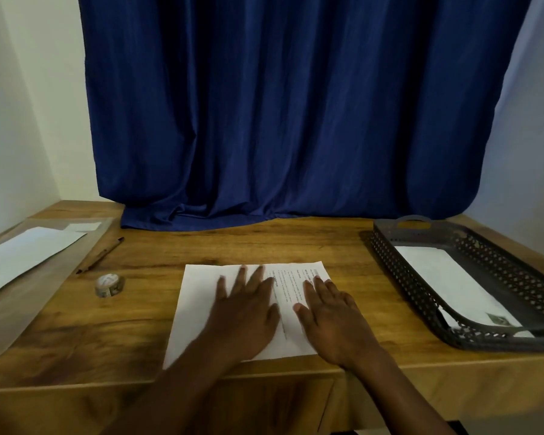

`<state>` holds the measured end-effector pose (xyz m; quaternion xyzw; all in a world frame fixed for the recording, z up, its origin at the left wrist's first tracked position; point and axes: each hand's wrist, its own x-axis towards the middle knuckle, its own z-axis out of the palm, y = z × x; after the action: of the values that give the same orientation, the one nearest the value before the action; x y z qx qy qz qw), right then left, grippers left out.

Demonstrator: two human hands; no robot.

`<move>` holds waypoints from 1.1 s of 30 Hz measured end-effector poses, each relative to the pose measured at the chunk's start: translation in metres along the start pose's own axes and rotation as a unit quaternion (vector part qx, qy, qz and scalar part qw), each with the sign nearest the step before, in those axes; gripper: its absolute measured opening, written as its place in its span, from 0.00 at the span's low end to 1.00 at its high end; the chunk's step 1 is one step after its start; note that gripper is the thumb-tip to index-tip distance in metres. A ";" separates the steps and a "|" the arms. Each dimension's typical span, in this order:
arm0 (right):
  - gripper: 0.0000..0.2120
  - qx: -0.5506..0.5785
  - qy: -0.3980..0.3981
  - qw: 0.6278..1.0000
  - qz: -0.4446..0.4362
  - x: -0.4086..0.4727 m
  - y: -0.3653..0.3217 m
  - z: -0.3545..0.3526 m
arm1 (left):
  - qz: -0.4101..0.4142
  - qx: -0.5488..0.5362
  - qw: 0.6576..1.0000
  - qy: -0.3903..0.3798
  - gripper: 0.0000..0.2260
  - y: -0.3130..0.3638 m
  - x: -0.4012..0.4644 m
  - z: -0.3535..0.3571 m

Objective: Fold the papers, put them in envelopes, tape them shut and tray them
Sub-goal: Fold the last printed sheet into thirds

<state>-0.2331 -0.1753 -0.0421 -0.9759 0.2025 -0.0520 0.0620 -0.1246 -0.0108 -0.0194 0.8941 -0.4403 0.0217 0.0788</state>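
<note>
On the wooden worktop (343,246), the dark perforated tray (421,302) at three o'clock is already holding one white envelope (453,284), so I judge one round done, while spare envelopes (29,252) are lying at nine o'clock beside a pen (102,254). At six o'clock the printed paper (201,309) is lying partly folded, its left flap turned over; the left hand (245,312) and right hand (330,318) are pressing it flat with straight fingers, holding nothing. Creasing, stuffing and sealing with the tape roll (109,285), at eight o'clock, are remaining.
</note>
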 end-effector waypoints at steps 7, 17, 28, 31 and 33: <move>0.31 -0.008 0.001 1.000 -0.003 0.000 0.001 -0.002 | 0.055 -0.008 0.996 -0.069 0.29 0.007 0.038 0.012; 0.32 0.000 -0.005 1.000 0.004 0.000 0.002 -0.002 | -0.105 0.043 0.992 -0.054 0.34 -0.077 0.017 0.000; 0.32 0.001 -0.006 1.000 0.007 0.001 0.002 -0.001 | 0.018 0.030 0.998 -0.051 0.34 -0.023 -0.025 0.015; 0.32 0.001 -0.008 1.000 0.005 0.001 0.003 -0.001 | 0.012 0.042 0.998 -0.046 0.34 -0.045 -0.037 0.010; 0.32 0.005 -0.005 1.000 0.005 0.001 0.003 -0.001 | -0.005 0.050 0.998 -0.048 0.36 -0.061 -0.047 0.006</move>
<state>-0.2338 -0.1785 -0.0416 -0.9748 0.2072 -0.0478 0.0677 -0.1056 0.0613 -0.0381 0.8990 -0.4377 0.0002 0.0133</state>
